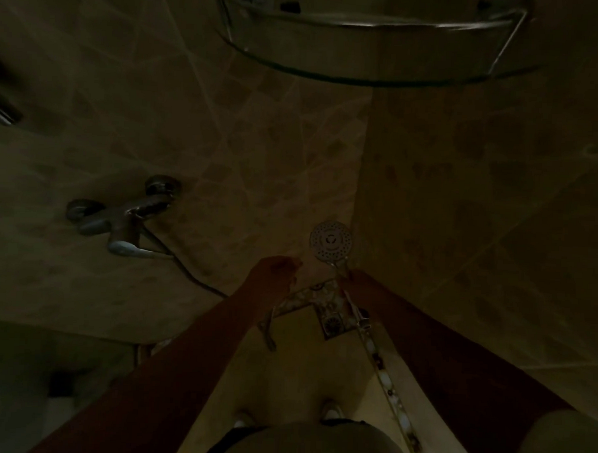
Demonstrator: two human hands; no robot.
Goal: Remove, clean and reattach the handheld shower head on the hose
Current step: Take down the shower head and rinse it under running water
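Note:
The scene is very dark. A round chrome shower head (330, 240) faces me with its nozzle plate up, in the corner of the tiled walls. My right hand (357, 280) is closed around its handle just below the head. My left hand (275, 271) hovers a little to the left of the head, fingers loosely curled, with nothing visible in it. A dark hose (189, 273) runs from the wall mixer tap (123, 218) down toward my arms; its far end is hidden.
A curved glass corner shelf (377, 41) with a chrome rail hangs overhead. The mixer tap sticks out from the left wall. Below my hands lie a floor drain (333, 322) and a patterned tile border. My feet stand on the floor.

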